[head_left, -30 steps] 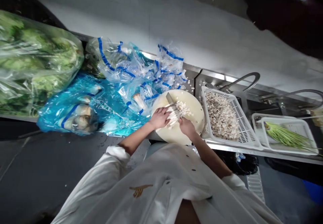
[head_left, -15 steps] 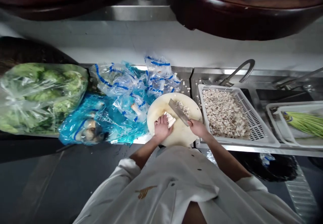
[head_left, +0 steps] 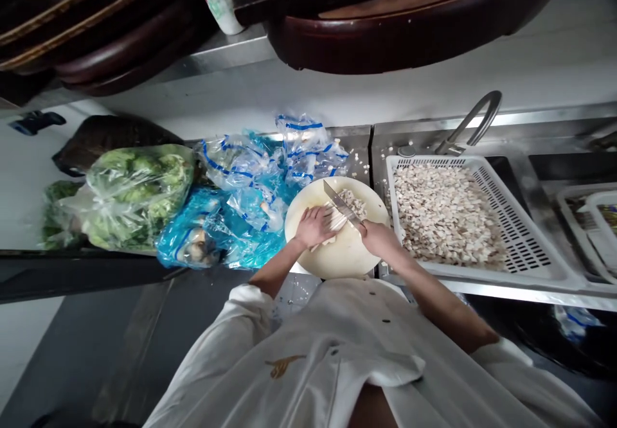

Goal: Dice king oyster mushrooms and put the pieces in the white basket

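Observation:
On the round cutting board [head_left: 342, 264] my left hand [head_left: 314, 226] rests over pale sliced mushroom pieces [head_left: 337, 219], its fingers pressed on them. My right hand [head_left: 378, 239] is closed round the handle of a cleaver [head_left: 341, 203]. The blade slants up and left, close beside the pale slices. Small diced bits [head_left: 355, 204] lie behind the blade on the board. To the right, a white perforated basket [head_left: 527, 241] holds a heap of diced pieces [head_left: 446, 213].
Clear and blue plastic bags [head_left: 250, 241] crowd the counter left of the board, beside bagged leafy greens [head_left: 139, 196]. A curved faucet [head_left: 475, 123] rises behind the basket. Dark round vessels [head_left: 405, 42] sit on the shelf above.
The view has turned and shifted, showing more at the left. My left hand has spread flatter over the slices, and the cleaver is now right beside them.

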Demonstrator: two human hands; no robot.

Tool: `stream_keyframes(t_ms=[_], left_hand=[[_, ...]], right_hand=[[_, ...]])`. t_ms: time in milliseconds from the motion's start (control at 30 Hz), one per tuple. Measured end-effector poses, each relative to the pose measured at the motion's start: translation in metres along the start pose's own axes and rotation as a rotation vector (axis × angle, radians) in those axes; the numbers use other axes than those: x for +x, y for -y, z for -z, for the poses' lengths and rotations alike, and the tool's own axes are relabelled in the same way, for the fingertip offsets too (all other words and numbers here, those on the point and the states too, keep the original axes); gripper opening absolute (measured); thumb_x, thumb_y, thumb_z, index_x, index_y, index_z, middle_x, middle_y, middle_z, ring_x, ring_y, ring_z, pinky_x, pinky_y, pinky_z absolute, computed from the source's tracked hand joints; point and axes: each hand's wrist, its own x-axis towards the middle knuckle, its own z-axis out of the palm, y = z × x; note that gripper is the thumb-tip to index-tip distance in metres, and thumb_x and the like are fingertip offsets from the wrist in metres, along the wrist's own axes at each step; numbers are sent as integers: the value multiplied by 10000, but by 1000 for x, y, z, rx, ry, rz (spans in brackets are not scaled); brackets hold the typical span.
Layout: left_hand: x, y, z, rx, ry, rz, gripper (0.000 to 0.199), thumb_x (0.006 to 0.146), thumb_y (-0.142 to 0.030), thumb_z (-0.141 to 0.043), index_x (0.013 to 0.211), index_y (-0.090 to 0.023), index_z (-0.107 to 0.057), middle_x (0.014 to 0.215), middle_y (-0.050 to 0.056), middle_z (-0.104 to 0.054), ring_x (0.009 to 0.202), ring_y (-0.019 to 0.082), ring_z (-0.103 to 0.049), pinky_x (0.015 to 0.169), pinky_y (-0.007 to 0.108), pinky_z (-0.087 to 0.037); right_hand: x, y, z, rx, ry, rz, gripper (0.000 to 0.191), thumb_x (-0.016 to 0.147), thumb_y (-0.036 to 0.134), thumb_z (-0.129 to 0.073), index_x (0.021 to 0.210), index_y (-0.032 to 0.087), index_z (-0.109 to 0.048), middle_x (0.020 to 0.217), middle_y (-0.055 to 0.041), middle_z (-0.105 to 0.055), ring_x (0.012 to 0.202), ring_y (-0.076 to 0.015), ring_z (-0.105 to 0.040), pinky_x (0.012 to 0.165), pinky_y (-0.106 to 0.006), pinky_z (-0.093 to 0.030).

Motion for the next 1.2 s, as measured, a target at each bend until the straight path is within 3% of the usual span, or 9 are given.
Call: stream_keyframes(t_ms=[133, 233, 400, 600, 733, 867, 1033, 1200], left_hand=[[2, 10, -6, -83, -28, -45, 820, 894, -633, -757, 1508, -149, -508, 1511, 176, -557, 1436, 339, -507, 1249, 470, -419], [1, 12, -9, -107, -49, -61, 805, 877, -621, -779, 1479, -150, -528, 1461, 175, -571, 1413, 351, -512, 1235, 484, -430], [-9, 20, -12, -159, -89, -138, 823, 822, -685, -814, 1446, -199, -585, 1456, 151, -553, 1421, 364, -467, 1247, 519, -395], [-13, 36, -21, -238, -114, -157, 785, 805, -694, -825, 1413, -235, -637, 1441, 142, -553, 1382, 376, -459, 1207, 547, -414], [-10, 48, -22, -303, -127, -252, 705, 835, -674, -808, 1359, -224, -665, 1404, 149, -553, 1374, 361, -460, 1208, 521, -420], [-10, 55, -21, -335, -122, -246, 627, 839, -639, -820, 1289, -219, -697, 1368, 140, -557, 1341, 342, -476, 1184, 481, -452], [-16, 59, -19, -344, -96, -269, 589, 892, -661, -756, 1320, -260, -698, 1407, 125, -553, 1357, 342, -463, 1213, 501, -421], [-20, 61, -19, -374, -105, -275, 524, 879, -587, -791, 1283, -260, -719, 1386, 124, -559, 1332, 345, -469, 1187, 502, -440]], right_hand=[[4, 21, 0, -34, 67, 11, 480, 1143, 411, -303, 1284, 192, -706, 1201, -190, -780, 1109, -306, -744, 890, -355, -495], [13, 36, -1, -69, 125, -31, 461, 1131, 360, -321, 1323, 177, -698, 1263, -210, -762, 1148, -323, -734, 897, -370, -510], [12, 41, -5, -104, 51, -25, 513, 1132, 457, -298, 1308, 195, -703, 1229, -201, -767, 1145, -323, -728, 927, -370, -505], [15, 55, -12, -162, 126, -126, 497, 1139, 447, -310, 1338, 187, -685, 1277, -192, -754, 1172, -309, -718, 941, -360, -496], [13, 63, -16, -204, 56, -112, 537, 1145, 474, -270, 1318, 200, -698, 1231, -183, -769, 1156, -297, -721, 951, -350, -486], [11, 74, -22, -215, 122, -187, 499, 1148, 427, -297, 1377, 193, -673, 1280, -173, -764, 1167, -280, -719, 939, -331, -482], [6, 80, -28, -244, 52, -131, 517, 1150, 444, -285, 1325, 187, -699, 1247, -174, -774, 1169, -282, -714, 952, -328, -471], [5, 91, -33, -247, 109, -194, 491, 1149, 387, -299, 1364, 164, -680, 1265, -170, -771, 1161, -270, -717, 934, -313, -475]])
